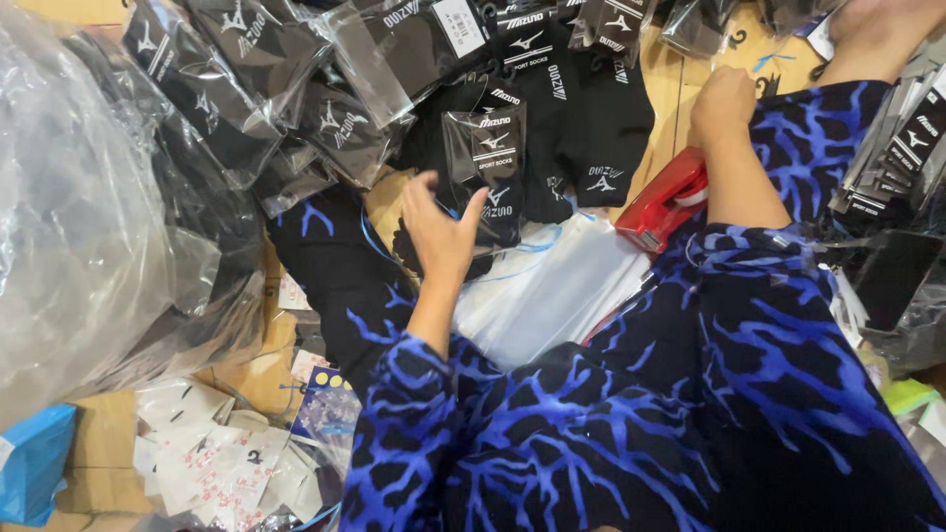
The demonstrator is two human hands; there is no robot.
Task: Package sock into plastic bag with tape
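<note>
At centre frame, the left hand (440, 229), fingers spread half open, reaches for a bagged pair of black socks (486, 163) and grips nothing yet; closing on it looks next. Upper right, the right hand (722, 106) is curled closed above a red tape dispenser (662, 202); any hold is unclear.

Single head-worn camera, looking steeply down over the person's own lap, close to the red tape dispenser (662, 200), bagged black socks (490, 167) beyond it, clear bag (69, 217) left of it, probably floor level
</note>
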